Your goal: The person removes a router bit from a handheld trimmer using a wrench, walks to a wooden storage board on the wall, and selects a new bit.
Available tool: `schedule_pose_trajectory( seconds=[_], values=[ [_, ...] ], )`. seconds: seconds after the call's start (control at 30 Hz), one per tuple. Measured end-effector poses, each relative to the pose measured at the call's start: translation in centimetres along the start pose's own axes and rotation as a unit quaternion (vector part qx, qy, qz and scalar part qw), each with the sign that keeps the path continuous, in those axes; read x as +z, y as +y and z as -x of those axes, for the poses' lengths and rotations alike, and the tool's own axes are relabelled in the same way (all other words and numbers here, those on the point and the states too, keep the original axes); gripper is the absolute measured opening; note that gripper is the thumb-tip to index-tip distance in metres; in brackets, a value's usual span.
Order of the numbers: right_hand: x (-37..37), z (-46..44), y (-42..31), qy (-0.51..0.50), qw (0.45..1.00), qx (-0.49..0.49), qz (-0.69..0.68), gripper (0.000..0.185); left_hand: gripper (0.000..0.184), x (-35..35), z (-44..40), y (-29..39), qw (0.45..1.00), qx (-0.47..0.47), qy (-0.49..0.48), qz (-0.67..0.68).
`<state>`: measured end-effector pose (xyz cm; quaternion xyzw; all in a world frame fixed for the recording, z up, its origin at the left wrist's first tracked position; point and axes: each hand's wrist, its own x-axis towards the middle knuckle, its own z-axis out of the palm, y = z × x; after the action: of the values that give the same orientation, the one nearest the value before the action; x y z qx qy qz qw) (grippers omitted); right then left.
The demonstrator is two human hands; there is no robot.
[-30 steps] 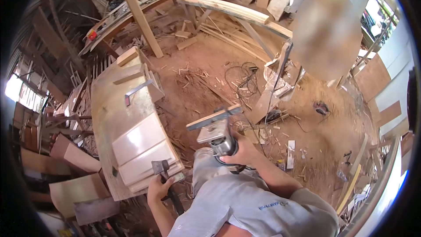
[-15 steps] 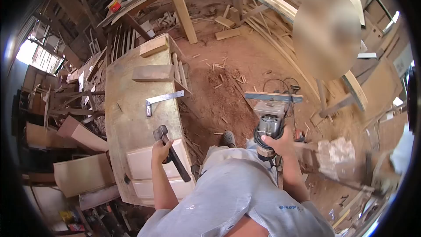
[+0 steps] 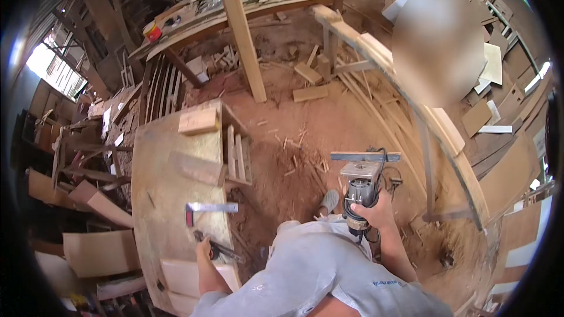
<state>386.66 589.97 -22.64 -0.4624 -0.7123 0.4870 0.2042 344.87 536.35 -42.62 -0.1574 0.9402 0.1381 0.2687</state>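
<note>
My left hand [image 3: 204, 249] is closed on a hammer [image 3: 226, 252], low over the near part of the workbench [image 3: 170, 199]. Whether the hammer touches the bench top, I cannot tell. A try square [image 3: 211, 207] lies flat on the bench just beyond that hand. With my right hand [image 3: 376, 208] I grip the body of a router [image 3: 361, 194], its base plate facing away from me. A dark straight strip [image 3: 365, 156] sits across the router's far end, and a black cord loops around the tool.
Wood blocks [image 3: 198, 121] rest on the bench's far end, and pale panels [image 3: 194, 276] on its near end. A wooden post [image 3: 238, 35] rises ahead. To the right runs a long timber trestle [image 3: 411, 94], with a blurred area behind. Offcuts litter the dirt floor.
My left hand has lowered the hammer toward the bench, and its handle now points to the right. My right hand keeps hold of the router. The view has shifted, showing more of the far bench.
</note>
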Motion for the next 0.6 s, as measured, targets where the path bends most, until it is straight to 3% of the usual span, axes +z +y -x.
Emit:
schedule_pose_trajectory(
  seconds=[0.07,0.13,0.2,0.23,0.33,0.4,0.43,0.53,0.6],
  values=[
    [-0.4,-5.0,-1.3,-0.015,0.999,-0.020,-0.027,0.073,0.069,2.5,-4.5,-0.9,0.997,-0.013,0.050,-0.060],
    [-0.5,-8.7,-2.4,-0.036,0.999,-0.011,-0.015,0.070,0.070,1.9,-3.4,1.7,0.994,-0.053,0.026,-0.092],
    [-0.6,-12.7,-4.0,-0.051,0.998,0.007,0.040,0.065,0.071,1.7,-3.0,2.4,0.994,-0.092,-0.039,-0.042],
    [-0.6,-14.1,-5.7,-0.071,0.997,-0.014,-0.013,0.066,0.071,1.7,-3.2,3.1,0.991,-0.110,-0.071,-0.015],
    [1.5,-18.8,-7.3,-0.096,0.995,-0.024,-0.026,0.072,0.064,1.5,-7.0,3.3,0.995,-0.097,-0.015,-0.029],
    [3.6,-21.6,-7.7,-0.107,0.994,-0.019,-0.011,0.076,0.058,0.4,-7.3,5.2,0.994,-0.093,0.047,0.031],
    [4.6,-22.9,-8.6,-0.114,0.993,-0.018,0.002,0.076,0.055,-1.8,-4.0,9.4,0.991,-0.088,0.077,0.060],
    [9.5,-27.3,-11.9,-0.138,0.989,-0.043,0.013,0.077,0.049,-2.5,-8.9,14.3,0.915,-0.124,-0.052,0.381],
    [13.3,-29.7,-14.6,-0.156,0.986,-0.051,0.009,0.079,0.048,-3.1,-11.2,19.9,0.867,-0.131,-0.149,0.458]
  ],
)
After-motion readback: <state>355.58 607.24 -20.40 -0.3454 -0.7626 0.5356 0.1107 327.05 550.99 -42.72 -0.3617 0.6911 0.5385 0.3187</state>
